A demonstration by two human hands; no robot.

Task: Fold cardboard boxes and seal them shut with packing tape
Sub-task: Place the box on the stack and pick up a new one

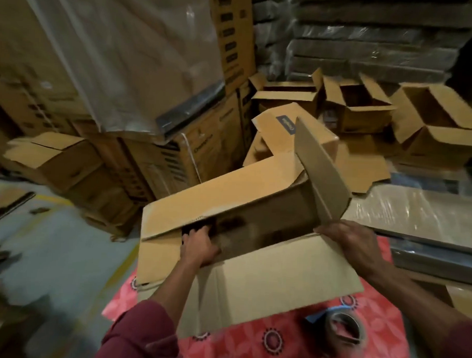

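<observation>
From the left, my left hand (pixel 199 247) curls over the short end flap of the cardboard box (pixel 228 218), fingers reaching into its dark opening. The box lies on the red patterned mat (pixel 290 346), long axis running left to right between my hands. My right hand (pixel 353 243) pinches the upright right end flap (pixel 320 171) at its base, and is nearer the tape roll (pixel 344 327), so I judge it should fetch it.
</observation>
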